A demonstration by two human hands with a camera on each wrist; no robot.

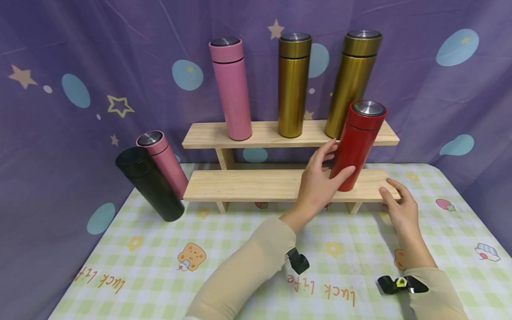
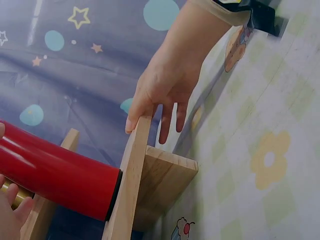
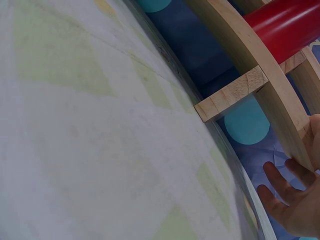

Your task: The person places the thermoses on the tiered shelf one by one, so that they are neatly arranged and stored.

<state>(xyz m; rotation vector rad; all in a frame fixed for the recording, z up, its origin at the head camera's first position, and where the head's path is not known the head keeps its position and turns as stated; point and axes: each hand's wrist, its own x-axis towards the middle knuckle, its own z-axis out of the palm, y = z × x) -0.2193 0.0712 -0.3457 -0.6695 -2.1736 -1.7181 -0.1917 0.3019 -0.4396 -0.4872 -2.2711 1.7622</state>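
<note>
A red thermos [image 1: 358, 146] with a steel-topped lid stands on the lower board [image 1: 248, 184] of a two-tier wooden rack. My left hand [image 1: 316, 184] is around its lower part, thumb across the front and fingers along the left side. In the left wrist view, the base of the red thermos [image 2: 65, 175] meets the board, and only fingertips [image 2: 14, 200] of that hand show. At the right end of the lower board is my right hand [image 1: 403, 209]. The left wrist view shows the right hand [image 2: 167, 82] pinching the board's end, thumb above and other fingers below.
On the upper board [image 1: 264, 133] stand a pink thermos [image 1: 232, 93] and two gold thermoses [image 1: 294, 89] [image 1: 354, 80]. Left of the rack, a black thermos [image 1: 154, 186] stands before another pink thermos [image 1: 170, 164]. A checked cloth [image 1: 256, 249] covers the table; a purple curtain [image 1: 132, 53] hangs behind.
</note>
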